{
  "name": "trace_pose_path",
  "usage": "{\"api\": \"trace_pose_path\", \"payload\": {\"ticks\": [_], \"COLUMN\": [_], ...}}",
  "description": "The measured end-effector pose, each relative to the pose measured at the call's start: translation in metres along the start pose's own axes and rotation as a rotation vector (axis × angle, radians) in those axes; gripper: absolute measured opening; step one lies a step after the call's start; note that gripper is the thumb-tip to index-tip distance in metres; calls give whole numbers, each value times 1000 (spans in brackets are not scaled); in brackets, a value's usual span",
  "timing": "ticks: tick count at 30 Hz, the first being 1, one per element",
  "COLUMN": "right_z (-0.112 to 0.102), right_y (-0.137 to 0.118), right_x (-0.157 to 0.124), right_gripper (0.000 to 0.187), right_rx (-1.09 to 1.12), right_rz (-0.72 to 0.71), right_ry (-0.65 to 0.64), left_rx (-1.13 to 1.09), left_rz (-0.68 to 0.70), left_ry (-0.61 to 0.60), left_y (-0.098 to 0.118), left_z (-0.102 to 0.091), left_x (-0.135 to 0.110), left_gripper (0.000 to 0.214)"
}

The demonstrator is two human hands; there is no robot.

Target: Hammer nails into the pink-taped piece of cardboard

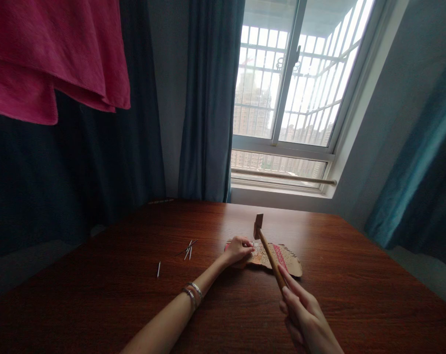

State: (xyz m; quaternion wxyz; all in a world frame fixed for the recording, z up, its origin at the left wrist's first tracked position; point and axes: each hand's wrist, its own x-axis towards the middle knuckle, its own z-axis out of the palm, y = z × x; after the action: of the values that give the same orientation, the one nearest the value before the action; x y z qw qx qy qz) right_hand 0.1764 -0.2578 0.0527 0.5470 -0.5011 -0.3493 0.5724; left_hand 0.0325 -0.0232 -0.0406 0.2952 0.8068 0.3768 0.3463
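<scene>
In the head view, my right hand (pixel 300 309) is wrapped round the wooden handle of a hammer (pixel 270 255). Its block-shaped head is raised above the table, beyond my left hand. My left hand (pixel 239 250) rests on a tan, leather-like piece (pixel 293 264) covered with small holes and pink and orange patterns. Thumb and fingers are pinched together over its left part, on what looks like a thin metal rod (pixel 252 244), mostly hidden by the fingers. The far right edge of the piece is notched.
Several thin metal rods (pixel 188 250) lie crossed left of my left hand, and a single metal rod (pixel 158 269) lies nearer me. All rest on a brown wooden table (pixel 97 300). Beyond are blue curtains (pixel 208 108) and a barred window (pixel 263 88); a pink cloth (pixel 78 54) hangs upper left.
</scene>
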Motion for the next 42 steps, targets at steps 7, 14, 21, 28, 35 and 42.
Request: {"api": "trace_pose_path", "payload": {"ticks": [7, 14, 21, 28, 35, 42], "right_z": [0, -2, -3, -2, -4, -2], "right_y": [-3, 0, 1, -1, 1, -1], "right_x": [0, 0, 1, 0, 0, -1], "right_gripper": [76, 77, 74, 78, 79, 79], "right_rx": [-3, 17, 19, 9, 10, 44], "right_rz": [0, 27, 30, 30, -10, 28], "right_ry": [-16, -22, -28, -6, -9, -12], "left_rx": [12, -6, 1, 23, 11, -13], "left_rz": [-17, 20, 9, 6, 29, 26], "left_ry": [5, 5, 7, 2, 14, 9], "left_y": [2, -1, -1, 1, 2, 2], "left_z": [1, 1, 1, 0, 0, 0], "left_x": [0, 0, 0, 0, -1, -1], "left_gripper": [21, 20, 21, 19, 19, 20]}}
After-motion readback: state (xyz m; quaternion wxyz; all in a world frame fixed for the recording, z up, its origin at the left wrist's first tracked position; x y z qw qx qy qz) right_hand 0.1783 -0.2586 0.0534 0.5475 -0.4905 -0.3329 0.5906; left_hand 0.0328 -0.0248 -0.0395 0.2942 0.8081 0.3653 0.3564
